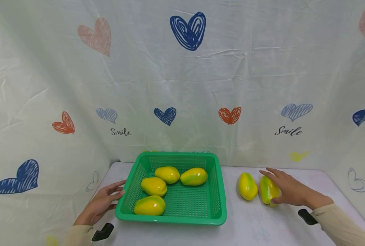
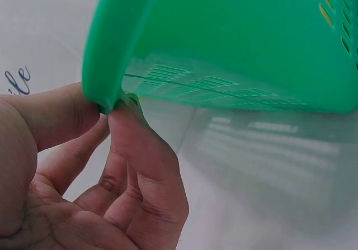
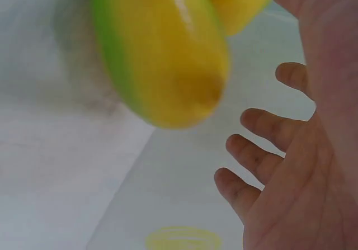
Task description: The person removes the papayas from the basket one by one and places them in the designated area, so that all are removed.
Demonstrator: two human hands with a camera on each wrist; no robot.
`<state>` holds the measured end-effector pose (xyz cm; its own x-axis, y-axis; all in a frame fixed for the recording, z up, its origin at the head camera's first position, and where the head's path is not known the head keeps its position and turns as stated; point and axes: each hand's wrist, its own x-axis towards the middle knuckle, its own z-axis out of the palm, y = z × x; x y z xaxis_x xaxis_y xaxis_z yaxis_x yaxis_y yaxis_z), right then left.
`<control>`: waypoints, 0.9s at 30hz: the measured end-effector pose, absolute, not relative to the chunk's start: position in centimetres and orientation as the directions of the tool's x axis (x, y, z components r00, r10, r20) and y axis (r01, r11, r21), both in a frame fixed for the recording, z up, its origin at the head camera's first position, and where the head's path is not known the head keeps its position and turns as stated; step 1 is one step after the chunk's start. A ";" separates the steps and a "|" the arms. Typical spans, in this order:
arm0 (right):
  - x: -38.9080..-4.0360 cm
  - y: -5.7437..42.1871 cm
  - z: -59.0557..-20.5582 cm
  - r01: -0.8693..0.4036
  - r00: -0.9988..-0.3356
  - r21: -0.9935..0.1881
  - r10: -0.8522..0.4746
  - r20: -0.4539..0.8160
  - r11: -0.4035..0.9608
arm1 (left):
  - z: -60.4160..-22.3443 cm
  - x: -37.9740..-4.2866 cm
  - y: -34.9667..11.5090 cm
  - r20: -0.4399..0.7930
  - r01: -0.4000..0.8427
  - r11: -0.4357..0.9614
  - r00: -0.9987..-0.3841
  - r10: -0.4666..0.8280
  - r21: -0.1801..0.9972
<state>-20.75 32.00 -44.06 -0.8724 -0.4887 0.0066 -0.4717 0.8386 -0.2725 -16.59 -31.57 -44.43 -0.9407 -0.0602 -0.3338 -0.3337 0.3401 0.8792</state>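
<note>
A green plastic basket (image 1: pixel 186 221) with mesh sides stands on the table, several glossy yellow-green mangoes in its left and back parts. At its left side, my left hand (image 1: pixel 101 201) pinches the rim (image 2: pixel 106 43) between thumb and forefinger, the other fingers loosely bent below. Two more mangoes lie right of the basket: one nearer it (image 1: pixel 248 186) and another (image 1: pixel 269 191) beside my right hand (image 1: pixel 288 188). That hand reaches over the farther mango with fingers spread, partly covering it. In the right wrist view the fingers (image 3: pixel 238 191) stand apart from the mango (image 3: pixel 162 54).
The table (image 1: pixel 250 225) has a pale cover and rounded back corners. Behind it and at both sides hangs a white curtain (image 1: pixel 200 82) printed with hearts and "Smile". Black straps (image 1: pixel 103 232) show at both wrists.
</note>
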 end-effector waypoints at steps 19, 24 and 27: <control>-20.3 22.5 -39.3 -0.643 -0.765 -0.206 -0.634 0.117 0.738 | -44.4 -16.5 -31.6 -0.338 -0.339 0.328 -0.939 -0.061 0.882; -20.6 19.8 -39.6 -0.690 -0.724 -0.185 -0.672 0.157 0.700 | -44.4 -16.5 -31.6 -0.341 -0.344 0.329 -0.937 -0.069 0.879; -20.9 18.2 -39.9 -0.706 -0.708 -0.176 -0.686 0.168 0.686 | -44.5 -16.5 -31.5 -0.343 -0.346 0.329 -0.937 -0.071 0.879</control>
<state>-20.92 18.23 -39.85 -0.7085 -0.6855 0.1675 -0.7057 0.6862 -0.1765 -16.55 -31.54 -44.49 -0.9369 -0.0705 -0.3425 -0.3460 0.3294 0.8785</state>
